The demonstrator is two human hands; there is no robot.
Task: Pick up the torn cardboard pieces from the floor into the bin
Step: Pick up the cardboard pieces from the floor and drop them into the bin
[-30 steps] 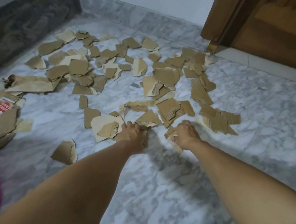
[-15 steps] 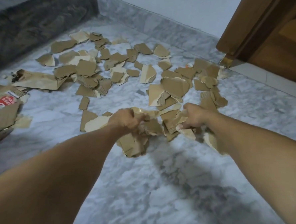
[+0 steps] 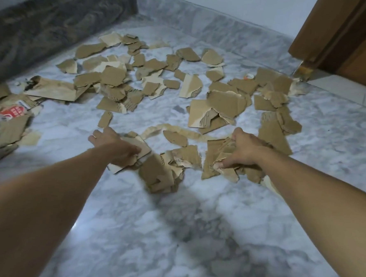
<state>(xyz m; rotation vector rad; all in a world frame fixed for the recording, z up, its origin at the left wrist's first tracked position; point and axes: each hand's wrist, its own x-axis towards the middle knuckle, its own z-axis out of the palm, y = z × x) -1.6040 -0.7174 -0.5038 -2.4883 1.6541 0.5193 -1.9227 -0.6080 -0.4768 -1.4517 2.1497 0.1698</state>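
A: Where do we stand?

B: Our left hand (image 3: 115,147) grasps a wad of scraps (image 3: 154,175), some dangling beneath it. Our right hand (image 3: 244,151) is clenched round another bunch (image 3: 221,162), thumb pinching its near edge.

A: Why both hands?

B: Likely to clear more per trip. Both arms reach forward and low, wrists bent down.

A: And the rest?

B: Most cardboard (image 3: 220,102) lies on the floor (image 3: 172,234) beyond both hands. We see no bin.
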